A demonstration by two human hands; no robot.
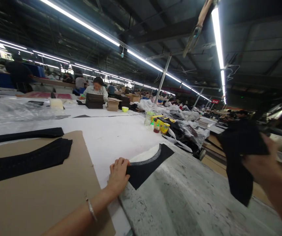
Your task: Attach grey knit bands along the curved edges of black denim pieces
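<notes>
My left hand [119, 172] is closed on the left end of a curved black fabric piece [147, 168]. That piece lies on the grey, stained work surface, with a pale grey band along its curved edge and a white curved area beside it. On the right, my right hand [261, 160] is raised and smeared by motion, gripping another black fabric piece [241, 157] that hangs down from it. Two long black strips, an upper one [40, 132] and a wider lower one [32, 157], lie to the left by a tan board [54, 193].
Jars and a yellow box [159, 121] stand on the white table [106, 131] ahead, near heaped plastic bags [192, 129]. Further back are a dark stack [94, 101], a tan stack [113, 105], a yellow-green bowl [125, 109] and a seated co-worker [88, 90].
</notes>
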